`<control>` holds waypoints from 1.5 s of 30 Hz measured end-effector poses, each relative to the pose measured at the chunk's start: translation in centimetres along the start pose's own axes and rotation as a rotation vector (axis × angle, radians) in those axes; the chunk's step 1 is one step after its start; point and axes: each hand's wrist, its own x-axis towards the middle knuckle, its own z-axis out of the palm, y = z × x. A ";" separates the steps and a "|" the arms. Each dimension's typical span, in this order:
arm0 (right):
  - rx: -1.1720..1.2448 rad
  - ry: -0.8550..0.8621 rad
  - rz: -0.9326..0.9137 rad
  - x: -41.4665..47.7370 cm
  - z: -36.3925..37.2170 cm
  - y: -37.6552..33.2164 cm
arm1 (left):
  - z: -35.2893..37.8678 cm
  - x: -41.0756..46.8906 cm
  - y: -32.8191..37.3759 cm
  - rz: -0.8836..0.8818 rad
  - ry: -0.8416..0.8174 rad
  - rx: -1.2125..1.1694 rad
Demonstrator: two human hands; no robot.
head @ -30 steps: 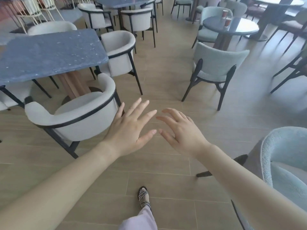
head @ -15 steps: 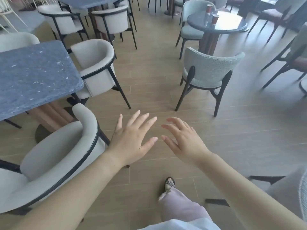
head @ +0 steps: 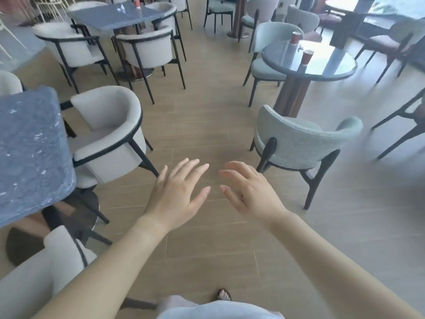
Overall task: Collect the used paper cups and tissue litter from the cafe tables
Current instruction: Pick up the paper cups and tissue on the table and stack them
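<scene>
Fingers [head: 195, 169] on left hand [head: 177, 194] and right hand [head: 250, 192] stay spread and empty, round glass table [head: 333, 74] carrying two red paper cups [head: 307, 56] at 1 o'clock now closer than before, so approach ongoing, nothing collected yet.

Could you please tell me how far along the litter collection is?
Nothing visibly collected. The left hand and right hand are open, holding nothing. Left: rear cup and front cup on the round table, third cup on the far blue table.
</scene>
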 end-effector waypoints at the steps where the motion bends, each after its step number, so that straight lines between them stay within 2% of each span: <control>1: 0.004 -0.004 -0.007 2.1 0.2 1.0 | 0.1 1.8 -0.9 -0.016 0.005 0.001; 8: 0.027 -0.089 -0.030 17.7 3.8 6.3 | 0.9 15.2 -8.5 -0.098 0.025 -0.013; 14: 0.008 -0.084 -0.045 34.3 7.3 10.1 | 1.1 29.6 -18.0 -0.135 0.063 -0.010; 20: 0.074 -0.029 0.064 50.2 8.3 13.9 | -1.3 44.3 -26.5 -0.157 0.037 0.004; 26: 0.136 0.046 0.158 61.4 9.4 19.0 | -1.5 56.8 -31.1 -0.101 -0.025 -0.022; 35: 0.142 0.018 0.144 82.3 11.0 32.3 | 1.6 80.9 -38.8 -0.090 -0.108 -0.023; 45: 0.122 -0.031 0.096 106.6 10.8 45.2 | 2.4 105.6 -46.6 -0.109 -0.112 -0.024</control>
